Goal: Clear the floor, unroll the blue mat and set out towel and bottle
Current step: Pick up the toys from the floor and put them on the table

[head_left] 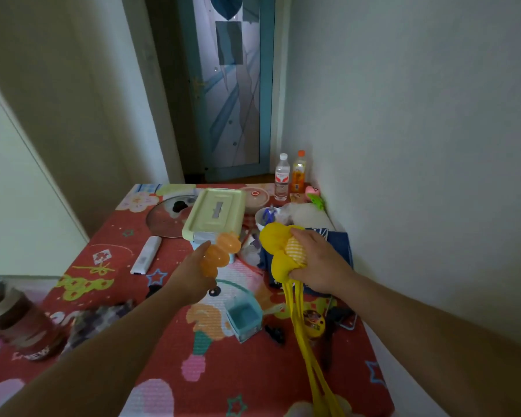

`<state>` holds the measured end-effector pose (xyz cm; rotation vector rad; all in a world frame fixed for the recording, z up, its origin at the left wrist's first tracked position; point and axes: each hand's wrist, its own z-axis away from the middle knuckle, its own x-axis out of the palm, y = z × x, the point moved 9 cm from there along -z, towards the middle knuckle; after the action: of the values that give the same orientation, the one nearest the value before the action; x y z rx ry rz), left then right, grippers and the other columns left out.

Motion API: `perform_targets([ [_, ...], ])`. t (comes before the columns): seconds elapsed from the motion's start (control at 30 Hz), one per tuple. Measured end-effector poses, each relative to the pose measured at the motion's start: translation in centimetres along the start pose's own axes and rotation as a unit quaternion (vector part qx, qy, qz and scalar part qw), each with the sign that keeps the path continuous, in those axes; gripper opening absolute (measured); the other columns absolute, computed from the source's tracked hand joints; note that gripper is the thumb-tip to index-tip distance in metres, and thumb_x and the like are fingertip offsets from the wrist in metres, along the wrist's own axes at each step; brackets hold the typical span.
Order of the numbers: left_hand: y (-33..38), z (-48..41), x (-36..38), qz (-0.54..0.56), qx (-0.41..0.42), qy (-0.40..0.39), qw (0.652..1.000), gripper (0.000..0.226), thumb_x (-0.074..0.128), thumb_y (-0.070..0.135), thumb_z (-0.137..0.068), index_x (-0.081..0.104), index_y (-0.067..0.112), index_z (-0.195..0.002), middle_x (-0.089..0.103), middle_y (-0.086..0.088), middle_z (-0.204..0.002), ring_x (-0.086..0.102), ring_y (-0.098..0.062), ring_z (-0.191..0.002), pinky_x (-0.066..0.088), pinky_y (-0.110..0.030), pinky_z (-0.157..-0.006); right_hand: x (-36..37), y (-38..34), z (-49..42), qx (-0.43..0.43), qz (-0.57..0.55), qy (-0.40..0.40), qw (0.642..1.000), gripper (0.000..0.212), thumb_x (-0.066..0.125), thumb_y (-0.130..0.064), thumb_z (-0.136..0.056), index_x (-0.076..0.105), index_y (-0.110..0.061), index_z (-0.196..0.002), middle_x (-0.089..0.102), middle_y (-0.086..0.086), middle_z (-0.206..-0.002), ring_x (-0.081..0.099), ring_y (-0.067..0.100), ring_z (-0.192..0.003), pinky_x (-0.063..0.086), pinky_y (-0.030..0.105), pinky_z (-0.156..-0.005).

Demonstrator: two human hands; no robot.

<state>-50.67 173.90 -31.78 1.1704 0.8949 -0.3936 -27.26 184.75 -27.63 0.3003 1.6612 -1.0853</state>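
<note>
A red cartoon-print play mat [151, 350] covers the floor; on it lie a glass lid [166, 219], green box [214, 213], remote [146, 255] and, far right, two bottles [289, 177].

Red cartoon-print floor mat [163, 341], yellow cloth toy [278, 251], orange ridged toy [221, 255].

Pretty clearly someone's home, a small room corner. There's a red cartoon play mat [151, 341] on the floor, scattered past the fingers [205, 245] with household stuff: a pot lid [166, 219], a plastic storage box [214, 213], drink bottles [289, 176] by the wall, a door [232, 85] behind.
</note>
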Motion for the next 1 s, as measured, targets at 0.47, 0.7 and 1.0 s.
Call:
perform_targets([
  [0.47,-7.6,-8.1,7.3,0.000,-0.053,-0.126,0.991,0.071,0.061,-0.002,-0.081,0.031,0.023,-0.141,0.042,0.008,-0.122,0.043,-0.008,-0.105,0.035,-0.020,-0.084,11.9,3.7,-10.9,0.044,0.072,-0.113,0.990,0.089,0.068,-0.036,-0.078,0.012,-0.035,-0.147,0.012,-0.002,-0.155,0.026,0.031,-0.136,0.038,0.049,-0.102],
  [0.7,-11.7,-9.2,11.7,-0.023,-0.109,-0.127,0.986,0.082,0.062,0.010,-0.073,0.027,0.021,-0.147,0.043,-0.009,-0.142,0.047,-0.026,-0.127,0.040,-0.032,-0.103,18.2,8.4,-11.7,0.062,0.128,-0.178,0.974,0.088,0.065,-0.037,-0.082,0.007,-0.034,-0.148,0.003,0.001,-0.158,0.021,0.034,-0.140,0.036,0.049,-0.104],
  [1.0,-13.4,-9.9,13.9,-0.069,-0.135,-0.162,0.975,0.094,0.075,0.016,-0.071,0.021,0.017,-0.149,0.032,-0.007,-0.151,0.036,-0.025,-0.136,0.031,-0.032,-0.110,20.7,10.0,-11.4,0.055,0.162,-0.226,0.959,0.098,0.062,-0.053,-0.080,-0.008,-0.040,-0.148,-0.018,-0.002,-0.158,-0.002,0.033,-0.145,0.030,0.055,-0.109],
])
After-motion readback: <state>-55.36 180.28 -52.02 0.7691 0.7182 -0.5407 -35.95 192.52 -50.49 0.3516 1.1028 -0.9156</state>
